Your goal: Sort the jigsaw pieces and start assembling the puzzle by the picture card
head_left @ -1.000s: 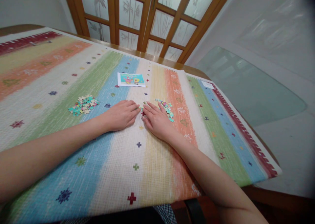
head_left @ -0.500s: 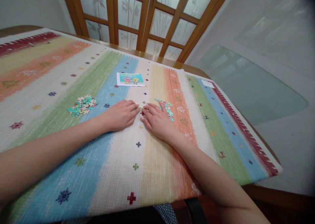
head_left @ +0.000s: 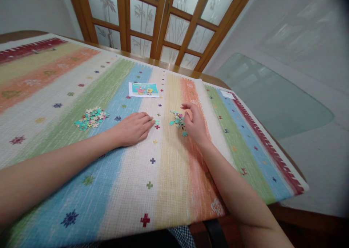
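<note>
My left hand rests on the cloth with its fingers pressed together. At its fingertips is a small teal puzzle piece, partly covered by the fingers. My right hand hovers at the right edge of a small spread of puzzle pieces. Its fingers are bent, with a gap between thumb and forefinger, and nothing shows between them. A larger heap of teal and cream puzzle pieces lies left of my left hand. Beyond both hands is a picture card showing a pink and a yellow cartoon figure.
A striped tablecloth with printed crosses and snowflakes covers the table. A white slip of paper lies near the far right edge. Wooden doors with glass panes stand behind the table, and a pale wall is on the right.
My right hand has moved right, away from my left fingertips, to the small spread of pieces, and its fingers have come apart. My left hand has stayed in place.
</note>
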The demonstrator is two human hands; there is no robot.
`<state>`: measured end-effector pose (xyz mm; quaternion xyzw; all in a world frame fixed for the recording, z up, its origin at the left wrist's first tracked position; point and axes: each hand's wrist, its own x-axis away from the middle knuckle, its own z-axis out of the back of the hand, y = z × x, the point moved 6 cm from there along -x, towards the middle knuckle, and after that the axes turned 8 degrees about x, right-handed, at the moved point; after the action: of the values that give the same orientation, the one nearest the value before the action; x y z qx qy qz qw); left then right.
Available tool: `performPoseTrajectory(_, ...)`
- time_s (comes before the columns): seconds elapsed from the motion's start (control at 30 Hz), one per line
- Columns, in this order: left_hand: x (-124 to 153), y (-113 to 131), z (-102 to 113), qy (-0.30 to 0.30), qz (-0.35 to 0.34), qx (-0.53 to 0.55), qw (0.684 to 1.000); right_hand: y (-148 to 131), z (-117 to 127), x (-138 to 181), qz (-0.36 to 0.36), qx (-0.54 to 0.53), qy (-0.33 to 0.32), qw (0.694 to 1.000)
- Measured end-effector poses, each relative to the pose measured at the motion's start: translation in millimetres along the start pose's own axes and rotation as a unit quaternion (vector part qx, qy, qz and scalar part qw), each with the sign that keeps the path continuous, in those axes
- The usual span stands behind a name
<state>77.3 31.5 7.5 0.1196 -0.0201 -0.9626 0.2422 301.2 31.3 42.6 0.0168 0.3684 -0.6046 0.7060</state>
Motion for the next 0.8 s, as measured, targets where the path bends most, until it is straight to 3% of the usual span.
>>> performPoseTrajectory(0.27,0.7,0.9,0.8,-0.003,-0.016,-0.004,1.000,49.6,6.4,-8.6,-0.083,-0.065,0.026,0.994)
performPoseTrajectory(0.8,2.9,-3.4,-2.4,0.001,0.003,0.011,1.000,71.2,4.2,-9.3,-0.081,-0.045,0.023,0.995)
